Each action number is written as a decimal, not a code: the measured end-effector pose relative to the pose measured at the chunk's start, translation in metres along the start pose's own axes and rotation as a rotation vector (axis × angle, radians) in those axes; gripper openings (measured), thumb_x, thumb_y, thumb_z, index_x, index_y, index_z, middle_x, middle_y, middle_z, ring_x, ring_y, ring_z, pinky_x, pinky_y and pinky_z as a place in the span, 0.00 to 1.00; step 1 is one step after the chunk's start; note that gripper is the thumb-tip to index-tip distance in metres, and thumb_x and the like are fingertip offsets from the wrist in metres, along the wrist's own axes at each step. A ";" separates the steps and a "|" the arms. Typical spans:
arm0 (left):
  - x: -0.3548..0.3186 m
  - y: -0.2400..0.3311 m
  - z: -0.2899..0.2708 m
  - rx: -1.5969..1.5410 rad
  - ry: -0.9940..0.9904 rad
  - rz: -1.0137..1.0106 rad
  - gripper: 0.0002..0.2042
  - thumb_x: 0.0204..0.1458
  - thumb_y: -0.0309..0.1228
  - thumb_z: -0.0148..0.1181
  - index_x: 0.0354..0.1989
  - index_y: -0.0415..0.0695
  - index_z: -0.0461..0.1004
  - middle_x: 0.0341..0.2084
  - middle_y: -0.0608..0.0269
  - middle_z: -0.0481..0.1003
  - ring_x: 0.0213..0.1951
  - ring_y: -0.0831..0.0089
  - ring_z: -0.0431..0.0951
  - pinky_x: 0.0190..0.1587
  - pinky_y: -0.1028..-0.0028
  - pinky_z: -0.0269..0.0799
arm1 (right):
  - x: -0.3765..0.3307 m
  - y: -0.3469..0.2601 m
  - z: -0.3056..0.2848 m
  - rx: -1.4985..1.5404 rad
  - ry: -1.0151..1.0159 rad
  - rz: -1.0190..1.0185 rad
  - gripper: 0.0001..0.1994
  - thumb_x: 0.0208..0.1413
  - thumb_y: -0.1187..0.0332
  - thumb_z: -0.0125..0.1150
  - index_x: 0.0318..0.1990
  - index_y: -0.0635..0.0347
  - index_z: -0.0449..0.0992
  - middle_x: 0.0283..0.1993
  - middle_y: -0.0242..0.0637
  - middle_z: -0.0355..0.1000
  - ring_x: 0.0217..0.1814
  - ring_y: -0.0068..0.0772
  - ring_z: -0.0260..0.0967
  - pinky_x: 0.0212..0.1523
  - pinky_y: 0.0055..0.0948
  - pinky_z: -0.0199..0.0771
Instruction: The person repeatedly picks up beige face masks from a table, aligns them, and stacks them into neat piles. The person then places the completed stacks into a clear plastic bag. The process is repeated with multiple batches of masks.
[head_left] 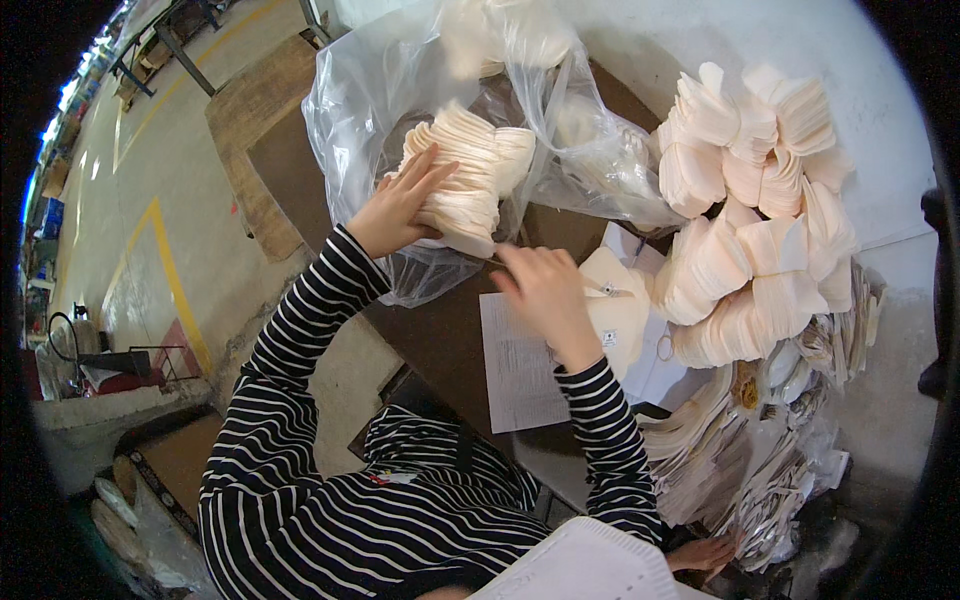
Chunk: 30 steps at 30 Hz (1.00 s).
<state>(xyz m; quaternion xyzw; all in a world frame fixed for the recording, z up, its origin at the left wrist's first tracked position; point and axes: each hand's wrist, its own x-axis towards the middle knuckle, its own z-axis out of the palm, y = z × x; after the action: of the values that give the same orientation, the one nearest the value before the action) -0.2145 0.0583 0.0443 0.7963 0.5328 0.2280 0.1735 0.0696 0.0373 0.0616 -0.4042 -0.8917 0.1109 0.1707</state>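
Note:
A thick bundle of cream, waisted fabric-like pads (465, 180) rests at the mouth of a clear plastic bag (350, 130) on the dark brown table (420, 325). My left hand (405, 205) grips its left side, fingers spread over the layered edges. At the bundle's lower right corner is my right hand (545, 295), its fingertips blurred by motion. Whether those fingers pinch anything thin is not clear. Below that hand lies a printed sheet (520, 365). Just right of it are loose flat cream pieces (615, 320) with small marks.
Peach pad bundles (755, 250) are piled against the wall at right. Below them lie a rubber band (665, 347) and stacks of thin strips (720, 450). What looks like another person's hand (705, 553) shows at lower right. A wooden board (262, 130) borders the table's left.

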 end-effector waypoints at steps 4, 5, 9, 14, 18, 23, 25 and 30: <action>-0.003 -0.004 0.002 -0.015 0.037 0.048 0.50 0.38 0.31 0.74 0.74 0.58 0.53 0.76 0.50 0.42 0.75 0.48 0.46 0.70 0.45 0.49 | -0.010 0.044 -0.012 -0.215 0.024 0.130 0.21 0.54 0.67 0.65 0.56 0.60 0.73 0.65 0.47 0.67 0.55 0.48 0.71 0.54 0.45 0.69; -0.009 0.000 0.004 -0.003 0.051 0.037 0.50 0.36 0.29 0.74 0.73 0.57 0.53 0.76 0.50 0.42 0.75 0.48 0.46 0.71 0.46 0.46 | -0.012 0.046 -0.008 -0.174 0.036 0.160 0.23 0.55 0.67 0.64 0.58 0.60 0.72 0.66 0.48 0.65 0.57 0.50 0.69 0.57 0.46 0.67; -0.034 0.025 0.009 0.163 0.064 -0.064 0.50 0.34 0.28 0.74 0.72 0.57 0.56 0.76 0.50 0.43 0.75 0.48 0.44 0.72 0.43 0.42 | -0.005 0.027 -0.006 0.155 0.037 0.124 0.36 0.50 0.67 0.69 0.67 0.59 0.62 0.71 0.52 0.58 0.70 0.58 0.57 0.70 0.49 0.58; -0.053 0.046 0.028 0.334 0.196 -0.035 0.38 0.41 0.33 0.68 0.67 0.55 0.64 0.70 0.54 0.57 0.73 0.52 0.53 0.72 0.40 0.42 | -0.004 -0.023 0.015 0.240 -0.009 -0.042 0.52 0.39 0.68 0.77 0.73 0.55 0.51 0.73 0.50 0.52 0.75 0.58 0.50 0.73 0.48 0.53; -0.063 0.055 0.029 0.299 0.290 -0.025 0.29 0.38 0.28 0.67 0.55 0.50 0.71 0.49 0.64 0.72 0.57 0.60 0.72 0.72 0.42 0.45 | -0.003 -0.029 0.043 0.223 0.047 -0.082 0.52 0.38 0.63 0.78 0.72 0.52 0.52 0.74 0.48 0.50 0.76 0.59 0.47 0.74 0.55 0.49; -0.073 0.091 0.005 0.006 0.369 0.009 0.31 0.35 0.30 0.71 0.53 0.44 0.72 0.46 0.58 0.74 0.53 0.59 0.74 0.66 0.54 0.59 | -0.023 -0.039 -0.011 0.331 0.096 -0.180 0.55 0.29 0.62 0.83 0.69 0.54 0.56 0.73 0.48 0.52 0.77 0.58 0.44 0.76 0.57 0.41; -0.069 0.117 -0.005 -0.335 0.339 -0.016 0.30 0.35 0.31 0.73 0.53 0.41 0.73 0.44 0.55 0.75 0.50 0.55 0.76 0.59 0.60 0.67 | -0.036 -0.037 -0.029 0.502 0.142 -0.182 0.63 0.29 0.61 0.85 0.74 0.51 0.45 0.75 0.51 0.48 0.79 0.58 0.41 0.75 0.55 0.42; -0.050 0.154 0.007 -0.850 0.059 -0.156 0.31 0.45 0.35 0.74 0.57 0.34 0.69 0.44 0.57 0.77 0.45 0.69 0.78 0.52 0.69 0.72 | -0.074 -0.027 -0.067 0.590 0.248 -0.077 0.72 0.31 0.60 0.86 0.77 0.42 0.29 0.78 0.58 0.38 0.80 0.58 0.39 0.75 0.53 0.45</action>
<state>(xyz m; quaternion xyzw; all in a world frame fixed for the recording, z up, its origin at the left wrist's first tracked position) -0.1080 -0.0452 0.1093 0.6045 0.4550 0.4358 0.4875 0.1230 -0.0328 0.1166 -0.3138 -0.8081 0.3080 0.3920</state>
